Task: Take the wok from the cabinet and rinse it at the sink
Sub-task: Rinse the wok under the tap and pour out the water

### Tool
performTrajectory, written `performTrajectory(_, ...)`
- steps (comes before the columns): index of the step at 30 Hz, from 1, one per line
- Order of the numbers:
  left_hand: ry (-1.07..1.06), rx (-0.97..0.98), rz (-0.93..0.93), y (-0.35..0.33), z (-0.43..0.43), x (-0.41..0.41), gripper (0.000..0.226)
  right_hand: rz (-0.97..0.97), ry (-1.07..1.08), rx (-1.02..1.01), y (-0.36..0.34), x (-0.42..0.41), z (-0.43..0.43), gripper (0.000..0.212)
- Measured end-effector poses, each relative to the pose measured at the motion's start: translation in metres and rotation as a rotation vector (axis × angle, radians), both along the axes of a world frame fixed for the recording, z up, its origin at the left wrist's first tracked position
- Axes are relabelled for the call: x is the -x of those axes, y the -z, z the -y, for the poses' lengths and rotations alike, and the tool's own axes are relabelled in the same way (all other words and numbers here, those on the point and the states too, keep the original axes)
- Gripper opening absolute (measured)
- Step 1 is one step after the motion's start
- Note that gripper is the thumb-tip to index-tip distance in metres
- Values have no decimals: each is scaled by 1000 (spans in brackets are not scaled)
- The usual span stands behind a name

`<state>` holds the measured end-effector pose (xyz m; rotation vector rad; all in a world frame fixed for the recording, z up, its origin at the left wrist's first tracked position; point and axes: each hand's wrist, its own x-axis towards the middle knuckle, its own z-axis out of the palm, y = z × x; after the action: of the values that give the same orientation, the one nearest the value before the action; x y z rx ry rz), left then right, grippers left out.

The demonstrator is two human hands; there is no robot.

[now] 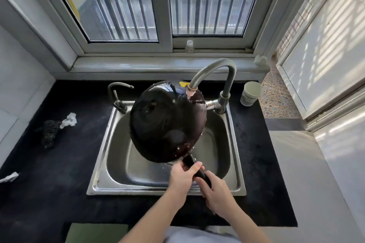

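Observation:
A black wok (pixel 166 122) is held tilted over the steel sink (pixel 102 163), its wet dark surface facing me. Its black handle points down toward me. My left hand (pixel 182 178) grips the handle close to the wok's rim. My right hand (pixel 214 193) grips the handle's lower end just behind the left. The tall curved faucet (pixel 215 67) arches over the wok's far right edge, and water from its pink nozzle (pixel 190 90) falls onto the wok.
A small second tap (pixel 118 92) stands at the sink's back left. A white cup (pixel 250 92) sits on the black counter right of the faucet. A dark scourer (pixel 49 132) and crumpled white paper (pixel 69 120) lie on the left counter. A window runs behind.

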<state>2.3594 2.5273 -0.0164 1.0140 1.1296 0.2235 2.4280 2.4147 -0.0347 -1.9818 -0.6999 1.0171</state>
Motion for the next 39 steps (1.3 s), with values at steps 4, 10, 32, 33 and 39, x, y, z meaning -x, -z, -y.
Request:
performTrajectory(4, 99, 50, -9, 12, 11, 8, 21, 14, 114, -2, -2, 20, 18, 9)
performTrajectory(10, 224, 59, -1, 13, 29, 17, 9, 40, 231, 42, 0, 43, 43, 33)
performTrajectory(32, 4, 202, 77, 15, 62, 18, 11, 139, -2, 119, 18, 17, 72, 32)
performTrajectory(33, 18, 200, 84, 16, 64, 21, 9, 137, 12, 125, 19, 22, 74, 28)
performTrajectory(39, 107, 154, 79, 15, 70, 38, 13, 132, 121, 111, 24, 52, 87, 19)
